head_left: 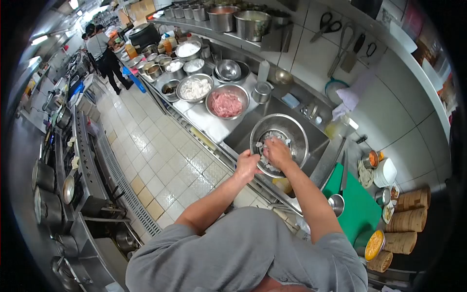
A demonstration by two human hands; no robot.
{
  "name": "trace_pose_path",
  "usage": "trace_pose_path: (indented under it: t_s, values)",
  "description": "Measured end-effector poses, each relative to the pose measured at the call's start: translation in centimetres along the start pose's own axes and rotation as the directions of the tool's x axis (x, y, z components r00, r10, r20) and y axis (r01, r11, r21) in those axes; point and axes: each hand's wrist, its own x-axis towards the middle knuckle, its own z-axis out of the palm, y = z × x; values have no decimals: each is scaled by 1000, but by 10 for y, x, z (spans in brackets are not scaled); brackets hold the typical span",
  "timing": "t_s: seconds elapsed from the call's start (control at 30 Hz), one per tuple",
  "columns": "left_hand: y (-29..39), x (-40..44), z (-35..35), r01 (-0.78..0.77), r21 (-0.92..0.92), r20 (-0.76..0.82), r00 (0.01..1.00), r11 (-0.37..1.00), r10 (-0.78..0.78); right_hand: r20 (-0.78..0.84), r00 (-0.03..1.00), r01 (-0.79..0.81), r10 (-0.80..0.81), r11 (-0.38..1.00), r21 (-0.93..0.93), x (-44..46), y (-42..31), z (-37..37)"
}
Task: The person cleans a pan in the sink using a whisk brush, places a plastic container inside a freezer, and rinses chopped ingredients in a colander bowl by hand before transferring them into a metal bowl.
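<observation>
A wide steel mixing bowl (300,134) is held over the sink (238,136), with pale, whitish chunks (273,168) inside whose kind I cannot make out. My left hand (247,165) grips the bowl's near-left rim. Down inside the bowl, my right hand (277,152) has its fingers curled among the chunks; the fingertips are partly hidden. Just beyond the sink's left side sits a steel bowl of raw pink meat (226,104). Beside it is another bowl with white pieces (194,88).
On the right, a green cutting board (357,209) carries a cleaver or long knife (345,173). Bamboo steamers (407,220) stack at the far right. Scissors (326,25) and other tools hang on the tiled wall. A co-worker (103,53) stands far down the aisle; stoves line the left.
</observation>
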Motion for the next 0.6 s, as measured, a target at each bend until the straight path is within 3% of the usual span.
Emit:
trace_pose_path:
  t_s: [0.03, 0.1, 0.17, 0.23, 0.27, 0.33, 0.37, 0.4, 0.47, 0.5, 0.57, 0.6]
  values:
    - [-2, 3, -2, 38, -12, -6, 999, 999, -38, -12, 1000, 8, -9, 1000, -6, 1, 2, -3]
    - [2, 5, -2, 25, -41, -59, 998, 999, -28, -139, 981, -128, 132, 991, 38, 6, 0, -15]
    - [3, 7, -7, 84, -52, 62, 995, 995, -80, -141, 981, -132, 132, 991, 10, 9, -4, -35]
    - [-5, 12, -19, 176, -85, 166, 973, 981, -160, 61, 982, -180, 178, 983, 29, 10, -14, -52]
    - [-16, 25, -26, 236, -75, 227, 950, 969, -214, 40, 987, -151, 153, 987, -56, 10, -8, -48]
    - [2, -4, 2, 202, 21, 166, 965, 979, -203, -39, 956, -289, 290, 957, 27, 13, -4, -39]
    - [-3, -5, 5, 207, 22, 224, 952, 978, -207, -82, 946, -314, 314, 949, 9, 14, -2, -32]
    - [-27, 14, -9, 227, 3, 234, 947, 974, -221, -95, 954, -287, 285, 958, -6, 13, -5, -26]
    - [-37, 21, -19, 243, 4, 291, 928, 970, -233, 274, 959, -86, 72, 996, 38, 18, 9, 6]
    - [-29, 23, -11, 266, -27, 318, 916, 964, -244, 292, 955, 18, -58, 990, 138, 10, 3, 7]
    - [-11, 7, -2, 214, -56, 317, 930, 975, -186, 392, 917, 133, -78, 984, -115, -4, -2, -15]
    - [-6, 3, 0, 185, -54, 334, 929, 981, -157, 377, 925, 97, -46, 988, -116, -8, 9, -22]
